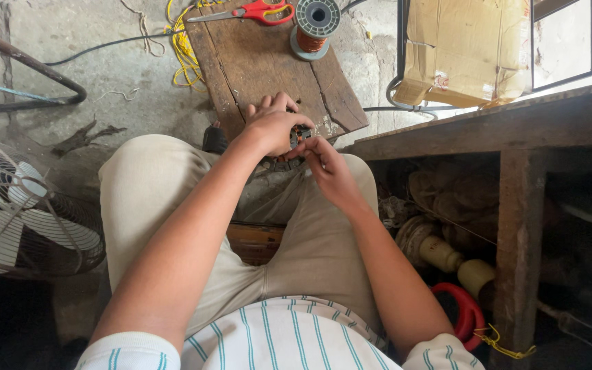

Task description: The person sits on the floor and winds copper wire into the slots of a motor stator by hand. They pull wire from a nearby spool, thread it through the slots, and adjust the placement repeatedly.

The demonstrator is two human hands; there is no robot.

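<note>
Gripped tight: left hand [272, 127] wraps the round motor coil [299, 137] at the wooden board's [268, 65] near edge, right hand [327, 168] pinching its fine wire. Probably heavy and rigid; hold the metal rim, since windings look fragile.

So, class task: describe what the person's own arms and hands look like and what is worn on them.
Both arms are bare from short white sleeves with thin teal stripes down to the hands. The left hand and right hand wear no gloves; no rings, watch or bands show on either. The matching striped shirt shows at the bottom edge.
</note>
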